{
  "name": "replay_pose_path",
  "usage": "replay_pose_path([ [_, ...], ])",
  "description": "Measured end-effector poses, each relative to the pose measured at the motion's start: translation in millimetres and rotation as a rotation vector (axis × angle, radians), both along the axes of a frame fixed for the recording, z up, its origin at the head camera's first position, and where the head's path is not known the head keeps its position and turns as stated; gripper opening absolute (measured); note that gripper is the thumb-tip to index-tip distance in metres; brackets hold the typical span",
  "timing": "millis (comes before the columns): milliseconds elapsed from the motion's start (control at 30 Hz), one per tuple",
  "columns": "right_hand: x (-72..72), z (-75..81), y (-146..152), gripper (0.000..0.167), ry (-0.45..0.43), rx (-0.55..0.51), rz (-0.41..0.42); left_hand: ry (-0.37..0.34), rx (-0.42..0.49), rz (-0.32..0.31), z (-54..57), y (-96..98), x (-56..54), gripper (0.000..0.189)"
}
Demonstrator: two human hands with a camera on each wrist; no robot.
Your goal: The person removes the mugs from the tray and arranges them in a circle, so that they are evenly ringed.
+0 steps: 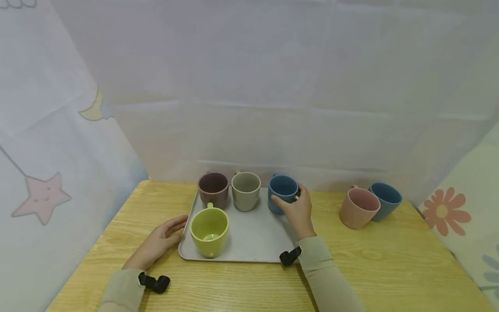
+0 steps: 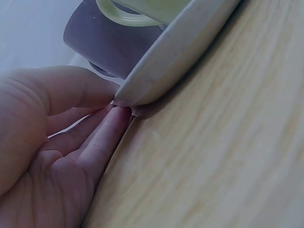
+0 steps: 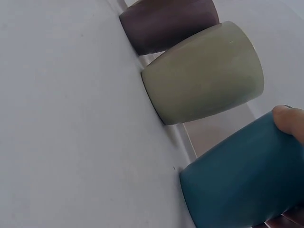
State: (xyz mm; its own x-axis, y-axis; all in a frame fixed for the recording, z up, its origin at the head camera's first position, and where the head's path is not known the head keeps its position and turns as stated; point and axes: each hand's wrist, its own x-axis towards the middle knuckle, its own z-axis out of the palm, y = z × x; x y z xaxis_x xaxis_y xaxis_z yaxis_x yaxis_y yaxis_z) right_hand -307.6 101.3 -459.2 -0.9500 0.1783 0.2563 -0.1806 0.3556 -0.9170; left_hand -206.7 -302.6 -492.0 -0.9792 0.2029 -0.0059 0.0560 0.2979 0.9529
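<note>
The right hand (image 1: 298,212) grips a blue mug (image 1: 277,203), its thumb on the near side near the rim and its fingers round the right side. That mug stands upright at the back right of a light grey tray (image 1: 253,242). Beside the tray's left edge lies the left hand (image 1: 161,240), its fingers fairly straight and the thumb and fingertips right at the tray's rim (image 2: 156,61). A yellow-green mug (image 1: 209,234) stands at the tray's front left. Behind it are a dark purple mug (image 1: 213,190) and a grey-green mug (image 3: 204,76).
On the wooden table (image 1: 374,268), right of the tray, a pink mug (image 1: 356,212) stands close to a second blue mug (image 1: 386,201), partly covering it. A white cloth wall (image 1: 249,108) rises behind the table, with printed cloth at both sides.
</note>
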Motion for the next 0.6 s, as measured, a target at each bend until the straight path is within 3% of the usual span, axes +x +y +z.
replay_pose_path([
  [200, 3.5, 9.0, 1.1, 0.092, 0.007, -0.022, 0.006, 0.042, -0.022, 0.004, 1.2, -0.7, -1.3, 0.061],
  [600, 13.7, 8.6, 11.0, 0.094, -0.041, 0.033, -0.013, 0.016, -0.005, -0.001, 0.4, 0.2, -0.8, 0.062],
])
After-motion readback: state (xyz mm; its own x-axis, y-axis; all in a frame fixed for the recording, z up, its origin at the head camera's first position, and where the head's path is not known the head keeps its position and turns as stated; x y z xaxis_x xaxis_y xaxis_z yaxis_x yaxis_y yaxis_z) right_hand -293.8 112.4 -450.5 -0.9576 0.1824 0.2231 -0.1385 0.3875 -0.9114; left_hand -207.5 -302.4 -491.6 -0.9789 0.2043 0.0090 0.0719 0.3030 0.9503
